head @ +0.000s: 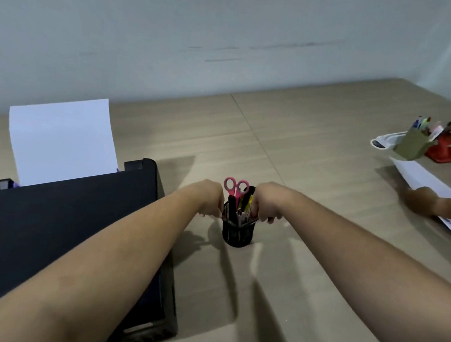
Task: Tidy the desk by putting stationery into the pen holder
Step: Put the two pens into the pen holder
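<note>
A black mesh pen holder (237, 234) stands upright on the wooden desk (291, 138), in the middle of the view. Pink-handled scissors (235, 187) stick up out of it, along with a yellow item (246, 202) and several dark pens. My left hand (208, 197) pinches the holder's left rim. My right hand (268, 203) pinches the right rim. Both sets of fingertips are curled down at the rim, partly hiding it.
A black printer (59, 231) with a white sheet (60, 139) in its feeder fills the left. At the far right another person's hands (424, 201) rest on white papers (434, 190), near an olive pen holder (412, 144), a red object (446, 151) and a white item.
</note>
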